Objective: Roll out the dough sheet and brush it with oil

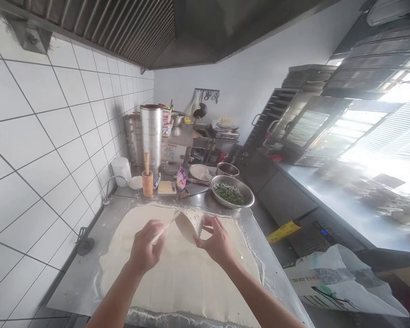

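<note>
One sheet of dough [177, 273] covers most of the steel surface [78, 282]. One tub [190, 224] is held tilted above it, mouth turned toward the left hand [145, 248]. One stick [164, 230] runs from that hand up into the tub.

The left grip is closed around the stick's lower end. The right hand [217, 241] has its grip clamped on the tub's side, fingers wrapped round the wall from the right. Both hands hover over the far half of the dough, the tub between them and just above the sheet.

Behind the dough stand one bowl [232, 191] of chopped greens, a smaller second bowl [228, 170], one plate [200, 171], a wooden holder [147, 181] with a handle sticking up, a white jar [121, 169] and two stacks of steamers [150, 134]. A faucet [111, 187] curves out at the tiled wall. Right of the surface, lower down, lies one sack [328, 278]. Nothing sits between the hands and the dough.
</note>
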The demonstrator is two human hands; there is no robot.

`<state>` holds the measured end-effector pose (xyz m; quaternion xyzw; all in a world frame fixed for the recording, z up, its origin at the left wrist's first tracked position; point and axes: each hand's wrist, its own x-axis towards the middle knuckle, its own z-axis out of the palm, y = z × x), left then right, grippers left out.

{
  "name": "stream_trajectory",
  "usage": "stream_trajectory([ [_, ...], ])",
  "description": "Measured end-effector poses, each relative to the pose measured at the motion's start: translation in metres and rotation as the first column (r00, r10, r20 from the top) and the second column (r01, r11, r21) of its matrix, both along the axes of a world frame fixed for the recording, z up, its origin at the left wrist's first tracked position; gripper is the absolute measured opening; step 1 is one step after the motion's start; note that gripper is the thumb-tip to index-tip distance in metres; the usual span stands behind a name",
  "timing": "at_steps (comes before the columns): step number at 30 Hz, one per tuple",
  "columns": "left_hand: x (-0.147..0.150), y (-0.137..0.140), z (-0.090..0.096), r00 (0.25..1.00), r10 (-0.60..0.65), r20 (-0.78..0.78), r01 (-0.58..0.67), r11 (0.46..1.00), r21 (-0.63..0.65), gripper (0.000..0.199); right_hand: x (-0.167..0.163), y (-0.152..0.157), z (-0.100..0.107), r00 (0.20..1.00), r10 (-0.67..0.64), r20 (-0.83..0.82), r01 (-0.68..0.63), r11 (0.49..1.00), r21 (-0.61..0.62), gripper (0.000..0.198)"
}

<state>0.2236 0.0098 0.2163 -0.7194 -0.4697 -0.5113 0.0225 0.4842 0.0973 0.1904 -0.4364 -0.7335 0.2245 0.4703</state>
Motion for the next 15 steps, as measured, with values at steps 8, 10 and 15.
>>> stream_trajectory([
  [8, 0.032, 0.009, 0.001, 0.97, -0.007, -0.244, -0.012, 0.997, -0.076, 0.012, -0.001, 0.007, 0.004, 0.999, 0.046, -0.004, -0.044, 0.982, 0.183, 0.073],
  [10, 0.031, 0.005, 0.007, 0.966, -0.041, -0.255, 0.016, 0.995, -0.1, 0.014, 0.001, 0.012, 0.003, 0.997, 0.078, -0.022, -0.072, 0.976, 0.205, 0.076],
  [15, 0.022, -0.004, 0.02, 0.919, -0.16, -0.361, 0.124, 0.985, -0.12, 0.022, 0.004, 0.022, 0.003, 0.989, 0.142, -0.036, -0.128, 0.958, 0.258, 0.078],
])
